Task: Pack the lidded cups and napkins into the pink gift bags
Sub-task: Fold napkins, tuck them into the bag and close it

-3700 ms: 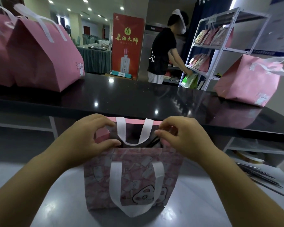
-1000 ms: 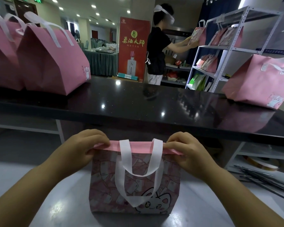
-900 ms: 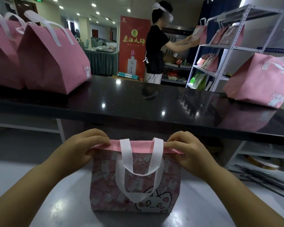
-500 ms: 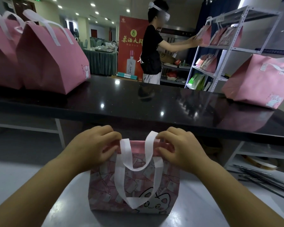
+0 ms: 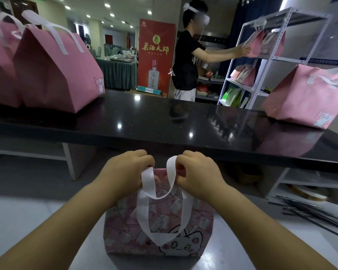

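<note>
A small pink gift bag (image 5: pixel 125 227) with a cartoon cat print stands upright on the grey work surface (image 5: pixel 27 211) right in front of me. Its top is pressed closed, so its contents are hidden. My left hand (image 5: pixel 125 170) and my right hand (image 5: pixel 199 172) sit close together at the top middle of the bag, fingers curled, each pinching the white ribbon handles (image 5: pixel 154 191) where they meet the rim. No cups or napkins are visible.
A glossy black counter (image 5: pixel 164 121) runs across just beyond the bag. Two large pink bags (image 5: pixel 53 75) stand on its left end and one pink bag (image 5: pixel 304 98) on its right. Behind it a person (image 5: pixel 185 61) reaches to a white shelf rack (image 5: pixel 261 61). Dark rods (image 5: pixel 310 213) lie lower right.
The bag's open mouth was pressed shut along the rim. Both hands then slid from the bag's outer corners inward to the middle and took hold of the white handles.
</note>
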A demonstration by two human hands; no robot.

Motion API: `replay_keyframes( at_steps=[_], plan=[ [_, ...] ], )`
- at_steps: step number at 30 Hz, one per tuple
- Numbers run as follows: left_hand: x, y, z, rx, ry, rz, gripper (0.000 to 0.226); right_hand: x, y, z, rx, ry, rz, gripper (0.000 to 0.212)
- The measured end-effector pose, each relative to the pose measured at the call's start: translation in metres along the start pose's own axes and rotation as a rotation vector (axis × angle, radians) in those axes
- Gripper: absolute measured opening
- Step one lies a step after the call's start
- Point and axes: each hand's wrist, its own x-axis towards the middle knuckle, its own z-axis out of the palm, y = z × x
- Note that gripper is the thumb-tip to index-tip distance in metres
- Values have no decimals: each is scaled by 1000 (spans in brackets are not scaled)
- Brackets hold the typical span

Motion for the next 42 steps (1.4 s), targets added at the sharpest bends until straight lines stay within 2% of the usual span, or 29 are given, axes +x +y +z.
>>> replay_keyframes(
  at_steps=[2,7,12,14,17,19,24,28,33,42],
  plan=[
    [-1,-3,-2,-47,-22,-10,14,-1,3,-2,48,-30,8,16],
    [-9,-11,-10,-168,-64,-18,22,-11,17,-12,165,-89,43,16],
    [-17,-16,-17,-153,-56,-44,15,-26,32,-21,23,-96,95,20],
    [-20,-16,-18,-148,-51,-55,14,-31,36,-23,61,-129,118,17],
    [-24,-16,-20,-216,-75,-68,23,-36,39,-24,193,-154,136,3],
    [-27,-17,-20,-240,-96,-80,30,-40,40,-22,239,-156,155,5],
    [-40,-22,-19,-149,-10,-155,16,-48,44,-19,223,-127,209,12],
    [-55,-16,-25,-135,27,-176,19,-55,43,-22,312,-142,183,13],
    [-78,-4,-48,-120,51,-218,30,-62,38,-38,391,-35,114,17],
    [-100,19,-129,-158,255,-241,48,-45,17,-88,623,219,11,20]
  ],
)
